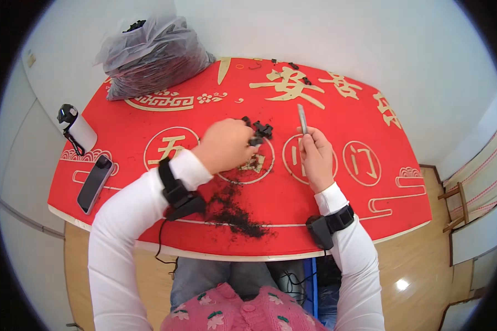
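My left hand [226,144] reaches over the middle of the table with its fingers closed at a clump of small black parts [263,131]. Its fingertips are partly hidden, but a black part seems to be pinched in them. To the right, my right hand [317,157] is closed around a slim grey blade-like tool [302,117], which points up and away from me. Its exact kind is hard to make out. Fine black shavings [232,212] lie scattered between my forearms, reaching toward the near edge of the red-covered table [364,193].
A clear plastic bag [154,63] full of dark pieces stands at the far left. Nearer on the left are a white bottle [80,129] with a black lid and a phone [95,183]. Several black bits [306,80] lie by the far edge, against the wall.
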